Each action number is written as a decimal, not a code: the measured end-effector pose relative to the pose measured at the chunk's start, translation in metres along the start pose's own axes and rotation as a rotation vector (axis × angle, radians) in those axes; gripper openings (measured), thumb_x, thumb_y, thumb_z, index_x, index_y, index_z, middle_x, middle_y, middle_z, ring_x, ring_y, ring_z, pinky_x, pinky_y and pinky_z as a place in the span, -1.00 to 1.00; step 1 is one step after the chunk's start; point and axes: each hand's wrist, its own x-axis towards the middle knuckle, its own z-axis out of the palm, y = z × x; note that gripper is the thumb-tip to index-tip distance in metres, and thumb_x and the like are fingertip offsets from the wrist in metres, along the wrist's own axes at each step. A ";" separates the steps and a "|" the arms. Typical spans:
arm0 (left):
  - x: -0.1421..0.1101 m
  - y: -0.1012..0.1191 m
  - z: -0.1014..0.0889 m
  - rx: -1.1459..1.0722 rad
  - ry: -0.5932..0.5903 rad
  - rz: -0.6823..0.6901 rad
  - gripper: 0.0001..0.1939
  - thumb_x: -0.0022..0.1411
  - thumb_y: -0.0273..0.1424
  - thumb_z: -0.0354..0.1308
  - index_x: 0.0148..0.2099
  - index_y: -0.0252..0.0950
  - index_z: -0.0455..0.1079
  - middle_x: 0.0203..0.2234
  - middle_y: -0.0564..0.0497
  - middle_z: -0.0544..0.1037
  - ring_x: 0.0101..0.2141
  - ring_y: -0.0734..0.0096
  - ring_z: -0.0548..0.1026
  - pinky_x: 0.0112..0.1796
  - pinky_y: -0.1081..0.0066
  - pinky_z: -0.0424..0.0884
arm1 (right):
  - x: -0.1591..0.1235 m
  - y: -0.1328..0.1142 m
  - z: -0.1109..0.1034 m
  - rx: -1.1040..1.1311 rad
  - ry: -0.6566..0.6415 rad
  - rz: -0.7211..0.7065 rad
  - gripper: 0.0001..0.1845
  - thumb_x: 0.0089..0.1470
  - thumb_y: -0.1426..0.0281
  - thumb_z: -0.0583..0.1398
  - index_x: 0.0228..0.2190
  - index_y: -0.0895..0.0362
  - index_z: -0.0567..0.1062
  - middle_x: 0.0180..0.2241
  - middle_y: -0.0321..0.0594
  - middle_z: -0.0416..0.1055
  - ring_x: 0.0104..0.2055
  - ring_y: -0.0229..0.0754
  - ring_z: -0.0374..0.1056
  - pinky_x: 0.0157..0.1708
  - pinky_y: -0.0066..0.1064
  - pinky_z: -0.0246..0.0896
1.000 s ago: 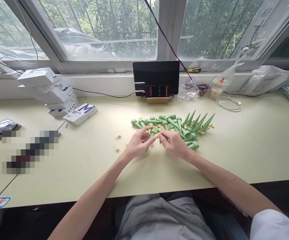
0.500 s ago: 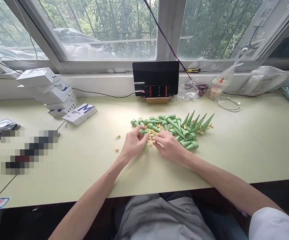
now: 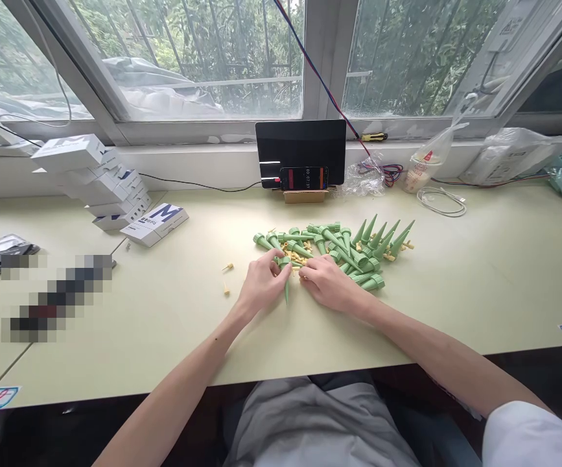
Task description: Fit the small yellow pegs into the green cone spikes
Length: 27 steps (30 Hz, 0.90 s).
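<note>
My left hand (image 3: 264, 280) is closed round the capped end of a green plastic spike (image 3: 287, 293), whose tip points down toward me. Just to its right, my right hand (image 3: 328, 283) has its fingertips pinched together among small yellow plastic nozzles (image 3: 296, 253). Whether one of them is between those fingers is hidden. Beyond and to the right of both hands lies a pile of green spikes (image 3: 341, 239), some lying flat and several pointing up. Two loose yellow nozzles (image 3: 227, 289) rest left of my left hand.
A phone (image 3: 304, 178) showing a timer leans on a black tablet (image 3: 300, 146) at the back. White boxes (image 3: 100, 181) are stacked at the left. A bagged cup (image 3: 421, 170) and a coiled white cable (image 3: 441, 202) are at the back right.
My hands have moved apart and lower, and the spike in my left hand now points down. My right hand has dropped to the yellow nozzles. A person's hand at the far left has gone from view.
</note>
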 end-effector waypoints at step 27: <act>-0.003 0.000 0.002 0.081 0.028 0.176 -0.80 0.29 -0.24 0.08 -0.26 -0.24 0.42 -0.69 0.18 0.24 -0.62 0.49 0.20 -0.50 0.44 0.15 | -0.001 0.008 -0.001 -0.025 0.067 0.156 -0.80 0.27 0.50 0.08 -0.39 0.17 0.44 -0.36 -0.12 0.36 -0.27 -0.08 0.26 -0.12 -0.19 0.12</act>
